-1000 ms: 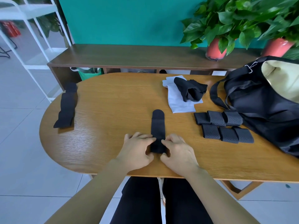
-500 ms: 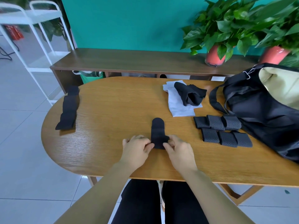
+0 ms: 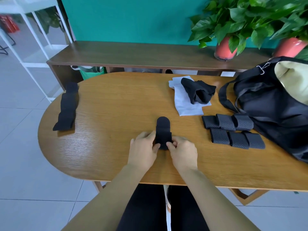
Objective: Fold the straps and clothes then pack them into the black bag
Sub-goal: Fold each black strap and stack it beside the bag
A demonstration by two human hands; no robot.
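Note:
A black strap (image 3: 163, 130) lies on the wooden table (image 3: 116, 100), its near end folded over and its rounded far end flat. My left hand (image 3: 143, 149) and my right hand (image 3: 181, 151) pinch the folded near part from either side. Several folded black straps (image 3: 233, 130) sit in two rows to the right. A longer unfolded black strap (image 3: 67, 107) rests at the table's left end. A black garment (image 3: 198, 92) lies on a white garment (image 3: 186, 105) at the back. The open black bag (image 3: 273, 104) stands at the right.
A dark wooden sideboard (image 3: 133, 54) runs behind the table, with two potted plants (image 3: 226, 49) on it. A white metal rack (image 3: 33, 39) stands at the far left. A green bag (image 3: 93, 72) sits under the sideboard.
The strap between my hands has grown shorter as its near end was rolled away from me. Both hands moved forward with it.

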